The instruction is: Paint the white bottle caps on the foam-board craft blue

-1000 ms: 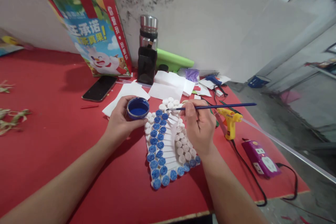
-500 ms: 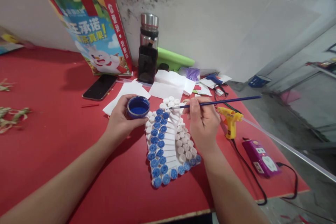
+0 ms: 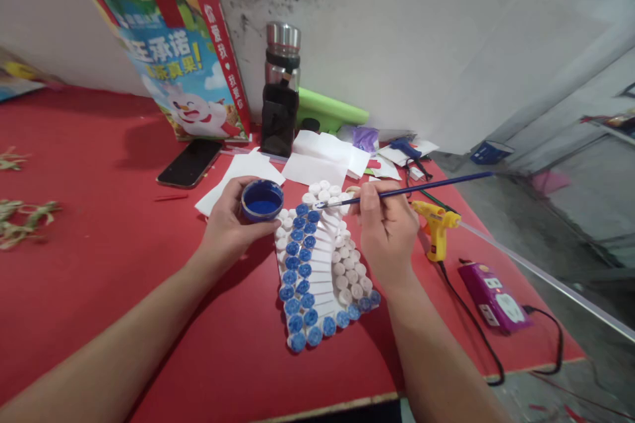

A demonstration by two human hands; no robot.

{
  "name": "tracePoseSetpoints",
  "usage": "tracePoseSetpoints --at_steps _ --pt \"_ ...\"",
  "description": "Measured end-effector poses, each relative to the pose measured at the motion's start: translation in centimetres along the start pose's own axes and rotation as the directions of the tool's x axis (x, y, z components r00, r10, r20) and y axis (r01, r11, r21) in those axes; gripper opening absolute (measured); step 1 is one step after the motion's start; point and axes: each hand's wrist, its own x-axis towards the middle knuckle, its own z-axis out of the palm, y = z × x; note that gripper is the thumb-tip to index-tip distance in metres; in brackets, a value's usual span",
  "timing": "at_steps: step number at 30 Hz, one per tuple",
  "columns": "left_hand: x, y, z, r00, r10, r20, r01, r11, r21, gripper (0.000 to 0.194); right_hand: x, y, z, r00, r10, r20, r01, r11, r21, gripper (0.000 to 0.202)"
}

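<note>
My left hand (image 3: 233,215) is wrapped round a small pot of blue paint (image 3: 262,201), held upright just left of the craft piece. In my right hand (image 3: 384,231) a thin paintbrush (image 3: 421,187) with a dark blue handle is pinched, its bristles pointing left. The brush tip lies at the upper part of a board of rolled paper discs (image 3: 352,275), by a white disc beside the blue ones; whether it touches cannot be made out. Blue-painted discs (image 3: 292,306) run down the left side and along the bottom. White strips (image 3: 320,271) form a curved band between the discs.
Behind stand a steel-topped bottle (image 3: 280,92) and a printed bag (image 3: 183,66). A phone (image 3: 189,163) and white papers (image 3: 317,162) lie before them. On the right are a yellow glue gun (image 3: 436,228), a purple power strip (image 3: 493,297) and cords. Dry plant strands (image 3: 27,218) lie left.
Almost nothing differs. The brush handle's far end has risen slightly, and the tip stays at about the same spot by the upper discs. My left hand keeps the pot in place.
</note>
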Motion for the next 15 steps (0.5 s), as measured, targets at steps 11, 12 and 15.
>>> tracePoseSetpoints --at_steps 11,12,15 --pt "0.13 -0.13 0.05 1.0 0.022 -0.001 -0.022 0.999 0.027 0.073 -0.13 -0.44 0.17 0.995 -0.096 0.034 0.097 0.994 -0.046 0.016" --pt "0.14 -0.16 0.04 1.0 0.023 0.0 -0.023 0.999 0.027 0.073 -0.13 -0.41 0.12 0.995 -0.097 0.027 0.098 0.994 -0.053 0.017" --pt "0.16 -0.2 0.04 1.0 0.019 0.001 -0.019 1.0 0.021 0.072 -0.14 -0.34 -0.01 0.996 -0.094 -0.004 0.094 0.995 -0.039 0.017"
